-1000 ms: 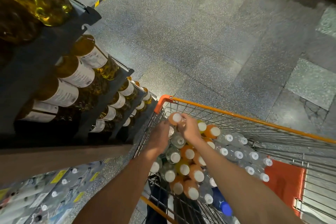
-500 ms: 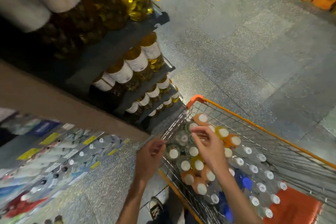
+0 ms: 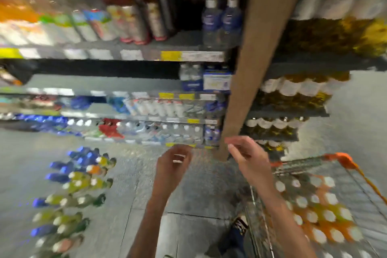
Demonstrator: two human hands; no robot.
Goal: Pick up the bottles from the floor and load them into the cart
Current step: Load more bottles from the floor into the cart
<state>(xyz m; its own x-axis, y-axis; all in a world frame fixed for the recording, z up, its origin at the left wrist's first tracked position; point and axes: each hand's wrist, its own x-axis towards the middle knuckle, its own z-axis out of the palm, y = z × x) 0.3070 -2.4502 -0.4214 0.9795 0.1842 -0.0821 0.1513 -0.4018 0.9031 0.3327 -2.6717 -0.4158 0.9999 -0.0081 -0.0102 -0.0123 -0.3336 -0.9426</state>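
Head view, blurred shelves, brown post beside cart

Bottles on the floor: a blurred cluster, upright, caps blue, white and yellow, liquids green, yellow and orange, well left of the fingers. Cart: wire basket, orange rim, right of the fingers, packed with upright white-capped orange and yellow bottles.

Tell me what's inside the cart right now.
The cart holds tightly packed upright bottles, mostly orange with white caps, blurred by motion. Anything beneath that top layer is covered; the right forearm hides the near-left corner.
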